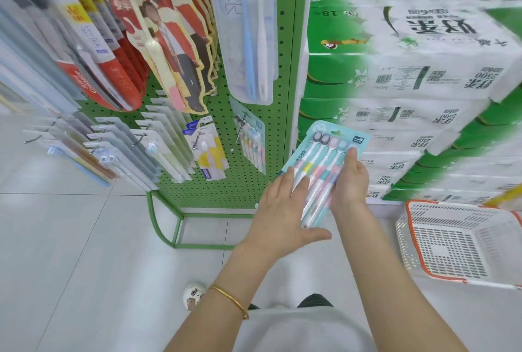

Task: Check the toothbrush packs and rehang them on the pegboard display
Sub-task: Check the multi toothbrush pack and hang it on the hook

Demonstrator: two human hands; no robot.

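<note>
A teal blister pack of several pastel toothbrushes (322,159) is held tilted in front of the green pegboard display (223,182). My left hand (282,210) lies flat with straight fingers over the pack's lower left, thumb stretched out under its bottom edge. My right hand (350,179) grips the pack's right edge, thumb on the front near the brush heads. A similar pack (252,142) hangs on a peg low on the board, beside a bare metal peg (240,131).
Many other toothbrush packs (243,29) hang across the pegboard's left and upper rows. Stacked green-and-white tissue packages (409,83) stand at the right. A white basket with an orange rim (457,241) sits on the tiled floor at the right.
</note>
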